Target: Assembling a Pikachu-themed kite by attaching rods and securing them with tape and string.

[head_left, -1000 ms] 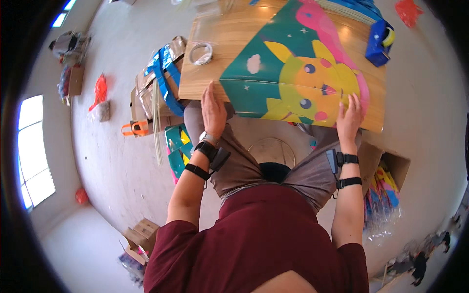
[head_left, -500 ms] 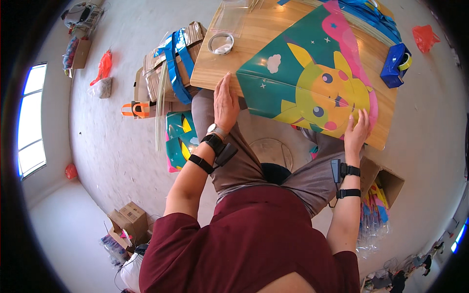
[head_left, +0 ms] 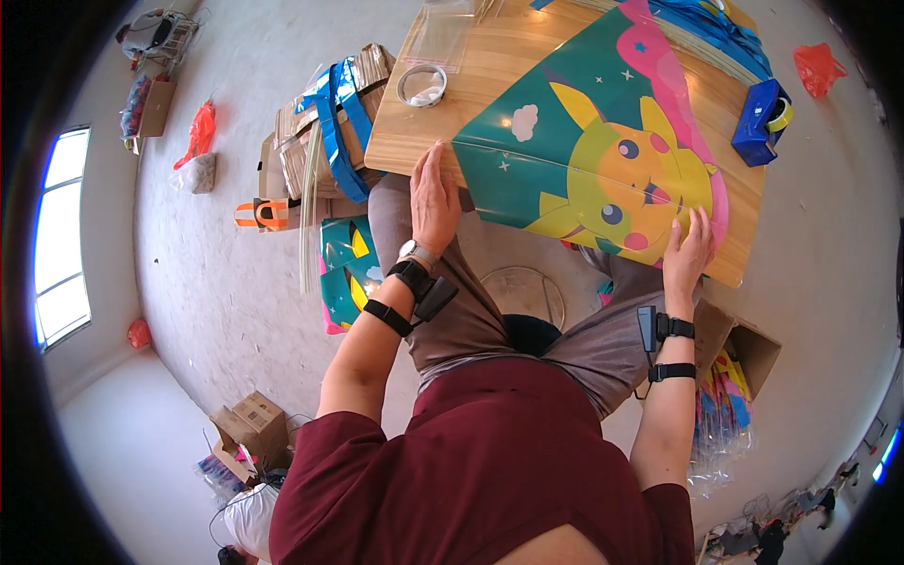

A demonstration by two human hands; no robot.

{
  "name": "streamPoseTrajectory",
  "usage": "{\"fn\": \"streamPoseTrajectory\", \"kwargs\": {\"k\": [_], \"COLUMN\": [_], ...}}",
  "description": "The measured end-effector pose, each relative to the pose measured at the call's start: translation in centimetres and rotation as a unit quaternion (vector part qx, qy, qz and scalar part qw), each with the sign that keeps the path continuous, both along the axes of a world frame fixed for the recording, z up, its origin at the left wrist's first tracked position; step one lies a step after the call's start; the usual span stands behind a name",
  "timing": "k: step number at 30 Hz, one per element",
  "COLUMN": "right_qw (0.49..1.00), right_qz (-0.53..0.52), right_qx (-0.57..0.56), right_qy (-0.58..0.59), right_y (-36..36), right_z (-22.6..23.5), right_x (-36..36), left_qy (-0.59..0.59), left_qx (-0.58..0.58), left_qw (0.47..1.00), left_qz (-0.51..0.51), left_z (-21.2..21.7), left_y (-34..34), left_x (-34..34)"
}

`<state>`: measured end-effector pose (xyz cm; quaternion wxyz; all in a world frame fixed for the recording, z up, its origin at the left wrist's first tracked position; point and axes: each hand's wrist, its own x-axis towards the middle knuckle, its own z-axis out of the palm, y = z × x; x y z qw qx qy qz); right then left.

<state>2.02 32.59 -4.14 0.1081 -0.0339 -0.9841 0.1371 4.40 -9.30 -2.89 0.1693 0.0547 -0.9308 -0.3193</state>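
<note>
A shiny triangular plastic sheet like a kite sail [head_left: 537, 155], green with a yellow cartoon animal and a pink border, lies across the wooden table [head_left: 400, 141]. Its near edge hangs slightly past the tabletop. My left hand [head_left: 435, 202] rests against the table's near edge, left of the sheet, fingers stretched out and holding nothing. On the sheet's near right part lie the spread fingers of my right hand [head_left: 689, 250], touching its surface beside the pink border.
A tape roll [head_left: 422, 86] and blue tape dispenser [head_left: 762, 124] are on the table. Clear plastic sleeves [head_left: 443, 33] and blue strips [head_left: 716, 28] lie at the far side. Left stands a cardboard stack bound in blue [head_left: 330, 113]; an open carton [head_left: 753, 353] sits at the right.
</note>
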Motion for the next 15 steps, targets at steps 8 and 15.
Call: {"fn": "streamPoseTrajectory", "kwargs": {"k": [8,15], "right_qw": [1.0,1.0], "right_qz": [-0.008,-0.005], "right_qx": [0.006,0.008], "right_qy": [-0.01,-0.006], "right_y": [-0.16,-0.12], "right_z": [0.22,0.21], "right_x": [0.05,-0.04], "left_qy": [0.006,0.001], "left_qx": [-0.01,-0.002], "left_qw": [1.0,1.0], "left_qz": [-0.004,-0.005], "left_z": [-0.04,-0.07], "left_y": [-0.02,0.02], "left_x": [-0.06,-0.06]}}
